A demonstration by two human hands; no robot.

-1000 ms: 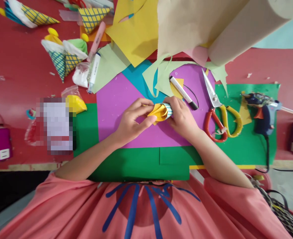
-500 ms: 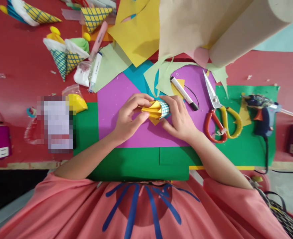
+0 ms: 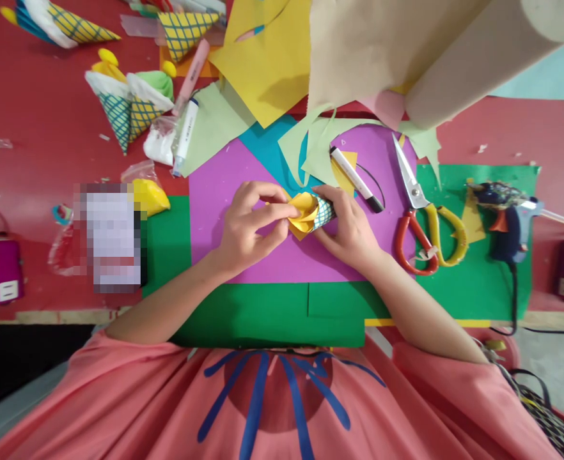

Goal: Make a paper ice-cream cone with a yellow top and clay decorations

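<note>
My left hand (image 3: pixel 248 227) and my right hand (image 3: pixel 349 223) meet over a purple foam sheet (image 3: pixel 224 191). Between them is a small rolled yellow paper cone (image 3: pixel 305 214) with a blue-and-white grid pattern on its right end. The left fingers pinch the yellow open end; the right fingers wrap the patterned end. Both hands are closed on it, just above the sheet.
Scissors with red and yellow handles (image 3: pixel 421 217) and a black-tipped marker (image 3: pixel 356 179) lie right of my hands. A blue glue gun (image 3: pixel 507 214) rests on the green sheet (image 3: pixel 474 281). Finished paper cones (image 3: pixel 128 108), yellow paper (image 3: pixel 267 64) and a beige paper roll (image 3: pixel 407 51) lie farther back.
The cone has been turned and pressed between my fingers; its yellow opening now shows more folded. Both hands stay in about the same place.
</note>
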